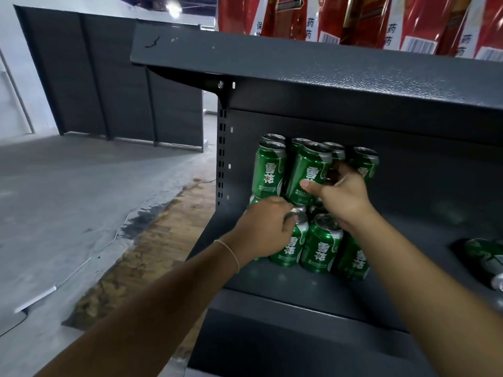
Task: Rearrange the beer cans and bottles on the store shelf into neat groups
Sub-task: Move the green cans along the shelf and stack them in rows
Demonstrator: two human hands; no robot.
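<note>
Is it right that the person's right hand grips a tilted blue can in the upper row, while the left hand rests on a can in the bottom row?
Not quite. The can that the right hand grips is green, not blue, as the head view shows. The rest holds: it is tilted in the upper row, and the left hand rests on a bottom-row can.

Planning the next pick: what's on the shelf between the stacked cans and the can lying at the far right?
Nothing: the head view shows bare dark shelf between the stacked cans and the lying can.
</note>
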